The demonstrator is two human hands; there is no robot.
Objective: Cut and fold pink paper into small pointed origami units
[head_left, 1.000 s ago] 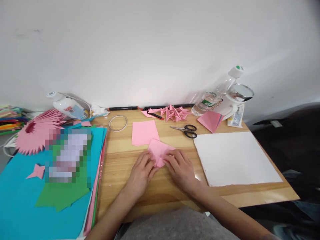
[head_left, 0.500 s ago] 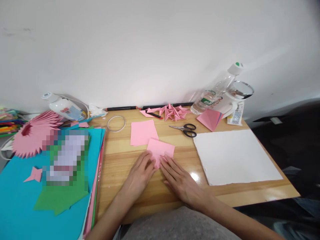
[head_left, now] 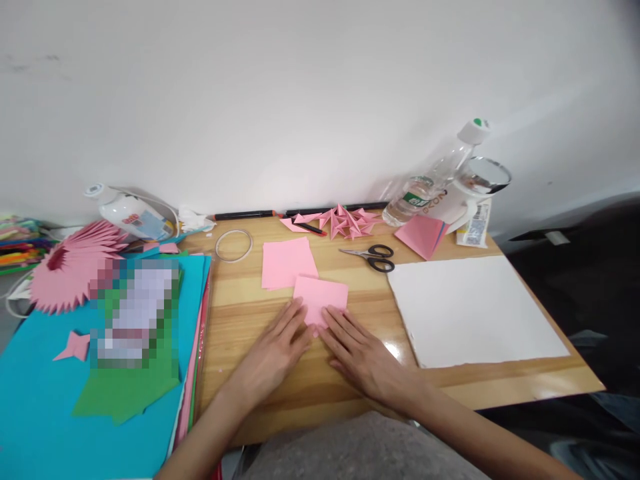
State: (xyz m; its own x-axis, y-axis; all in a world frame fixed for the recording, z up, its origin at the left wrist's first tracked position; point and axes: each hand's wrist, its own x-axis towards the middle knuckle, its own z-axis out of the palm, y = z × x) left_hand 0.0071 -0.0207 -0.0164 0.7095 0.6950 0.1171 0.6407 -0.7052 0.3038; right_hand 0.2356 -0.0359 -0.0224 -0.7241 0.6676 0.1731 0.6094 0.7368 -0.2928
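A small pink paper square (head_left: 321, 297) lies flat on the wooden desk (head_left: 250, 300) in front of me. My left hand (head_left: 275, 348) rests palm down, its fingertips touching the square's near left edge. My right hand (head_left: 361, 355) lies flat too, fingertips on the near right edge. Both hands have spread fingers and grip nothing. A second pink square (head_left: 287, 262) lies just behind, partly under the first one's far corner.
Scissors (head_left: 371, 257), a pile of folded pink pieces (head_left: 346, 222), a wire ring (head_left: 233, 245), a plastic bottle (head_left: 433, 178) and pink sheets (head_left: 421, 235) stand at the back. A white sheet (head_left: 475, 310) lies right; coloured paper stack (head_left: 45, 393) and pink fan flower (head_left: 70, 267) left.
The pink piece has been pressed flat into a square; my hands slid back toward me from on top of it to its near edge, fingers now stretched flat.
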